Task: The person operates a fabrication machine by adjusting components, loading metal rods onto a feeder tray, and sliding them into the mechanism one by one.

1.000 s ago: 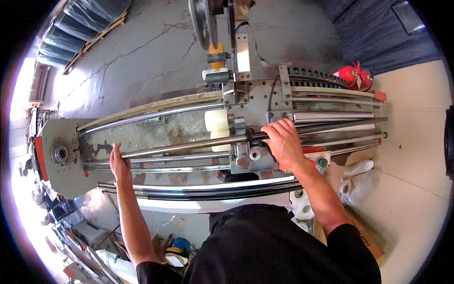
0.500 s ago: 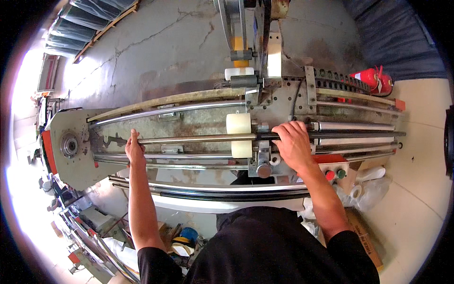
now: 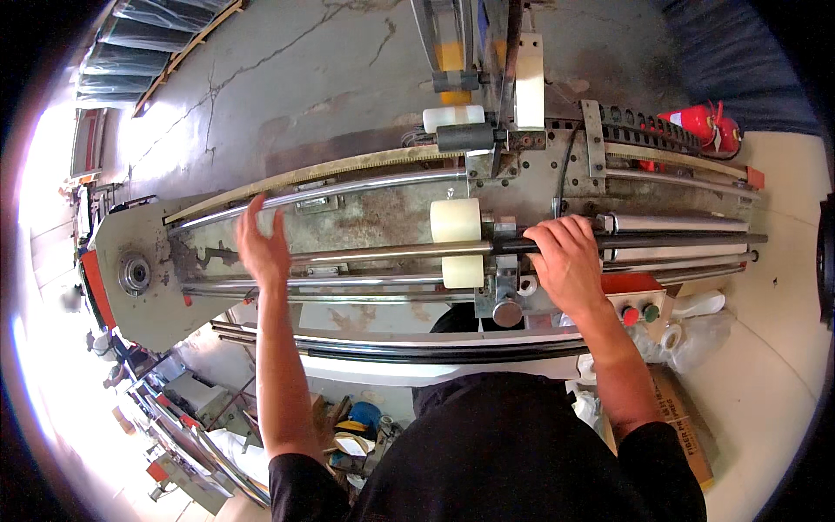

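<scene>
Running lengthwise over the machine [image 3: 361,217], a long rod [image 3: 383,253] crosses two cream rollers [image 3: 455,219] at the carriage [image 3: 526,191]. The right hand [image 3: 565,261] curls around its black stretch; the left hand [image 3: 263,248] is spread near its bare-metal left part, contact unclear. The right forearm [image 3: 613,370] partly hides a red box [image 3: 633,284] with buttons. Dark rods [image 3: 435,352] lie nearer the body; red fire extinguishers [image 3: 696,122] stand far right.

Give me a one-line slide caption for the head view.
Right hand curled over a long rod above the machine bed, left hand open near the rod's left end.
</scene>
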Demonstrator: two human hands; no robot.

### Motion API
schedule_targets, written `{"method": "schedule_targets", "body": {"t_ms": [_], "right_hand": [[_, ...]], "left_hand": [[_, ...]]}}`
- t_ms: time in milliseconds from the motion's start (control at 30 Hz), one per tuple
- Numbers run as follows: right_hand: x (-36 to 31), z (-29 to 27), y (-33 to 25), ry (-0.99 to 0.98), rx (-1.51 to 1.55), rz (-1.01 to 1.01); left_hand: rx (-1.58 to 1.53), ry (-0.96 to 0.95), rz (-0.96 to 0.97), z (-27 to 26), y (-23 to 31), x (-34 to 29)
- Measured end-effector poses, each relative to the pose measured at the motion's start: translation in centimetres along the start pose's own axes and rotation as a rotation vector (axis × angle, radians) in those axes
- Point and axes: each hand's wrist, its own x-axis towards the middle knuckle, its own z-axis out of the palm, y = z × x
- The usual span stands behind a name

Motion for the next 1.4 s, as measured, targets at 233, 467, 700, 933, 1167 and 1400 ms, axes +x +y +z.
{"method": "schedule_targets", "body": {"t_ms": [233,467,700,933,1167,1400], "right_hand": [[0.0,0.1,-0.2,0.020,0.035,-0.005],[-0.5,-0.4,-0.5,0.027,0.057,-0.014],[-1.1,0.2,-0.3,0.051,0.037,0.031],[-0.5,0.4,-0.5,0.076,0.051,0.043],[-1.3,-0.1,-0.6,0.049,0.093,0.029],[-4.7,-2.0,-2.2,-0.040,0.104,0.015]], "left_hand": [[-0.962,-0.863,-0.104,16.3,15.9,2.2],[-1.310,-1.238,-0.120,20.0,15.8,1.0],[-0.511,-1.725,0.287,12.8,10.2,-1.0],[-0.559,-2.021,-0.001,12.1,13.4,-1.6],[-0.589,-2.013,-0.070,10.0,14.3,-2.1],[-0.855,-1.815,-0.415,7.5,13.9,-5.8]]}}
